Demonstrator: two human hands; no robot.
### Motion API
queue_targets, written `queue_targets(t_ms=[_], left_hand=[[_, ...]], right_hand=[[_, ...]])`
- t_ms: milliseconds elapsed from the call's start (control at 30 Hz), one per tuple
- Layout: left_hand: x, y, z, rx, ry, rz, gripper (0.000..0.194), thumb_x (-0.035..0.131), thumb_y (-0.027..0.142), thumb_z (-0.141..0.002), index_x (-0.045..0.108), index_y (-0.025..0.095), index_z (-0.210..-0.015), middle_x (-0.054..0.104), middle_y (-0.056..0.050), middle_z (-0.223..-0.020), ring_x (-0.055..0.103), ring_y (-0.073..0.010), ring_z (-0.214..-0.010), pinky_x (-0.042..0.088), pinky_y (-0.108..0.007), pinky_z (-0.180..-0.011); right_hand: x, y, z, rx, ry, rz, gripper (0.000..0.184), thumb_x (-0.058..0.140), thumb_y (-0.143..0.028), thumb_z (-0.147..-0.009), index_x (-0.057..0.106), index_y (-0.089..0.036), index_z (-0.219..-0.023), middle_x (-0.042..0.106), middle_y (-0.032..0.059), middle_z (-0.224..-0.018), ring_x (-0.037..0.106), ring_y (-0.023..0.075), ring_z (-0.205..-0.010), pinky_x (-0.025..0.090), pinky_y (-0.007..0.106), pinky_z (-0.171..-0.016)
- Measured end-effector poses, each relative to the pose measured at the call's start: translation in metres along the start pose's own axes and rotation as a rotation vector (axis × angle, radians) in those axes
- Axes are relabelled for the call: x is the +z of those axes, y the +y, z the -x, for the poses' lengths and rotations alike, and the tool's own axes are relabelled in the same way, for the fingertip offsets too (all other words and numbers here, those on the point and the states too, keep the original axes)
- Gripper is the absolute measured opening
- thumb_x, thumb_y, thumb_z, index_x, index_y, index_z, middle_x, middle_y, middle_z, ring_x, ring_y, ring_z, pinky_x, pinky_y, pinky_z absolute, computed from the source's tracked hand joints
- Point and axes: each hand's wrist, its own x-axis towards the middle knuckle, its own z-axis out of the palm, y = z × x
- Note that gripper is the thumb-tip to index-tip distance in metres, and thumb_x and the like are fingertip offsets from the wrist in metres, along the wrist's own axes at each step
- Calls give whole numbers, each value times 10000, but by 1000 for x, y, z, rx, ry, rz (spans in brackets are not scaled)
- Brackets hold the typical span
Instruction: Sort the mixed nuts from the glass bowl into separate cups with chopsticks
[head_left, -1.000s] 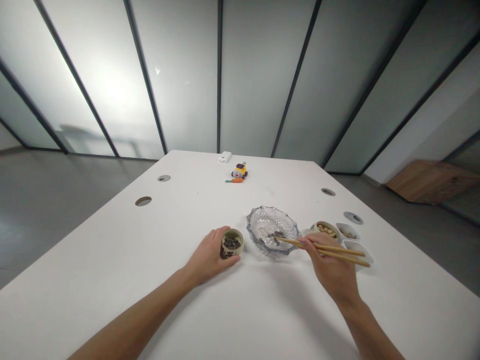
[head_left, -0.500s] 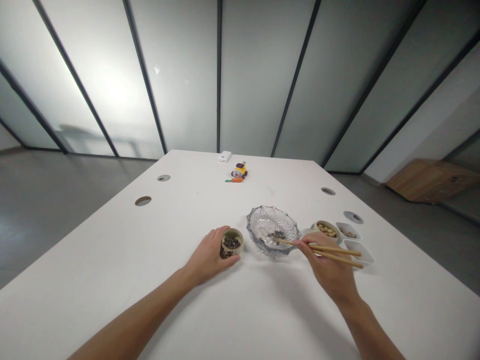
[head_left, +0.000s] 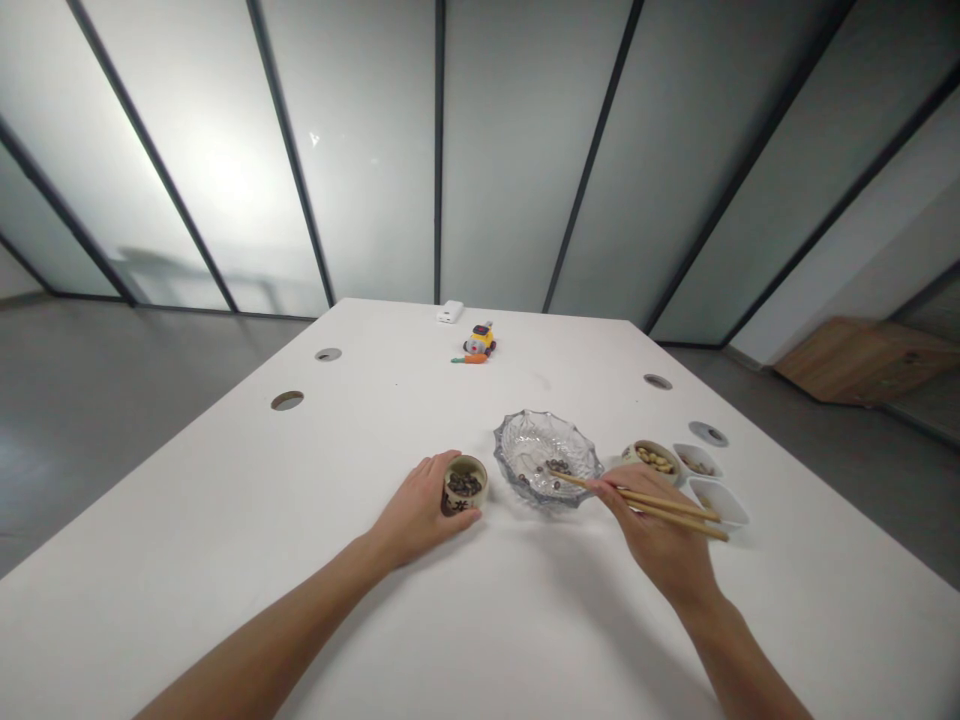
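Note:
My left hand is wrapped round a small cream cup with dark lettering, which stands on the table. Dark beans lie inside that cup. In my right hand is a pair of wooden chopsticks, held closed by the fingers. Their tips reach into a clear glass bowl with a scalloped rim, just right of the cup. Several dark round beans rest on the bowl's bottom near the tips. Whether the tips grip a bean is too small to tell.
Beyond my right hand stand a cup of pale nuts and two white dishes. Farther back on the white table are a yellow toy car, a toy carrot and a white box. Round holes pierce the tabletop.
The chopsticks have shifted slightly in my right hand, their tips moving a little within the bowl. My left hand and the cup have stayed put.

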Motion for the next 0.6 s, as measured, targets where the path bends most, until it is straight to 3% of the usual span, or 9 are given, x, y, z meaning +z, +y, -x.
queue_targets(t_ms=[267,600], left_hand=[[1,0,0,19,16,1,633,833,382,-846,578,271,-1415,714,-116,-1299,686,-365,-1199,569,-552,-1047],[0,0,0,11,18,3,643,837,386,-841,588,261,-1420,707,-134,-1349,679,-381,-1248,553,-555,-1089]], right_hand=[[1,3,0,49,44,9,402,621,-578,-1048,754,-268,-830,781,46,-832,720,242,-791,558,385,-732],[3,4,0,92,-6,11,426,598,-586,-1059,768,-268,-832,794,44,-856,722,240,-803,547,397,-761]])
